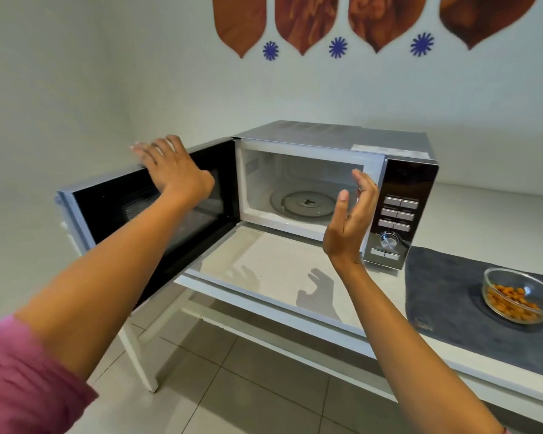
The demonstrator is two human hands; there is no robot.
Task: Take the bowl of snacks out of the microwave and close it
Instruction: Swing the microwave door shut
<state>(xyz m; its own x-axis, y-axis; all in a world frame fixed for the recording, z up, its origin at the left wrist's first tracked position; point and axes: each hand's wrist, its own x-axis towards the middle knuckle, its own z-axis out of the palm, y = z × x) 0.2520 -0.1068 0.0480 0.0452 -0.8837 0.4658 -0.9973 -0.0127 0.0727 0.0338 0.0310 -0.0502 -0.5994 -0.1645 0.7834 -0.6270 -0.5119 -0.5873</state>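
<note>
So the left hand (173,169) is spread flat, fingers draped over the top edge of the open microwave door (145,211), palm against its dark inner face, not gripping anything, just resting there. Over to its right the right hand (350,216) floats in front of the cavity, fingers loosely curled and apart, holding nothing, thumb pointing up. Right behind that hand is the microwave (326,170) itself, and the inside looks empty apart from the glass turntable (308,203). Further right of the right hand and lower down, the bowl of snacks (521,296) sits on a grey cloth (445,286) on the desk (273,270), well apart from the microwave. So I'd say the taking-out part is done and we're at the closing step. Next move looks like a push from the left hand to swing the door round to the front until it latches, and the right hand probably wants to get out of the doorway first so it doesn't get caught.
</note>
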